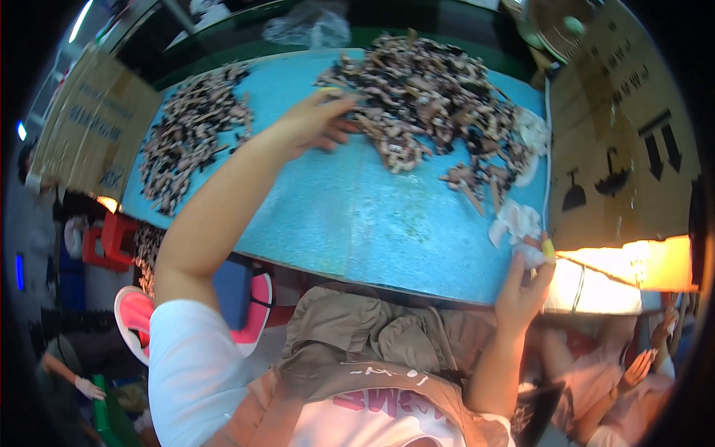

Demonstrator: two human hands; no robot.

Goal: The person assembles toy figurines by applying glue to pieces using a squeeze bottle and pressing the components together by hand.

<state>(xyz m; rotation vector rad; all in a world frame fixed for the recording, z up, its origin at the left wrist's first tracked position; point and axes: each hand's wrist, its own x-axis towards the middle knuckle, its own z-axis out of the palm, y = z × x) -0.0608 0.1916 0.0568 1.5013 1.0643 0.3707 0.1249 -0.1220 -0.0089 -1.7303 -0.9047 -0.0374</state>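
Blue table (357,223) in front of me, cardboard sheets (618,141) standing on both sides. Big pile of small dark pieces (432,97) far centre-right, smaller pile (190,130) far left. My left hand (316,123) is reached out, fingers loosely curled, fingertips touching the near-left edge of the big pile; can't tell if it has a piece pinched. Pile lies just right of and beyond that hand. My right hand (525,287) sits at the near-right table edge, pinching white wadding (521,223), well apart from the pile
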